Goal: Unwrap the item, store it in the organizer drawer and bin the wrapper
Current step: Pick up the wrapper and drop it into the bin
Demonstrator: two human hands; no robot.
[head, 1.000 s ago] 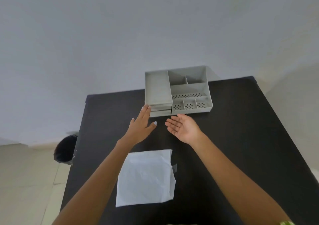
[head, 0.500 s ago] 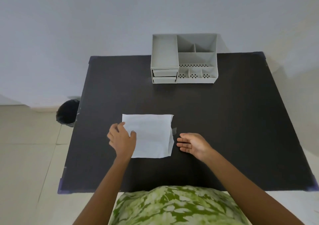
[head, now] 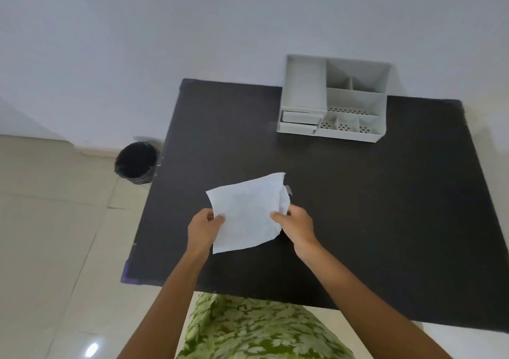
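Note:
A white paper wrapper (head: 246, 211) is held flat above the dark table (head: 358, 207), with a bit of clear tape at its right edge. My left hand (head: 203, 228) pinches its left side and my right hand (head: 296, 225) pinches its right side. The grey organizer (head: 334, 98) stands at the table's far edge, its two small drawers (head: 300, 120) at the lower left front, both pushed in. A black-lined bin (head: 137, 161) sits on the floor left of the table. No unwrapped item is visible outside the organizer.
The white wall runs behind the table. Beige floor tiles lie to the left. My green patterned clothing (head: 261, 331) shows at the table's near edge.
Both hands left the organizer, came back to the wrapper, and have lifted it off the table, one at each side. The view has swung left.

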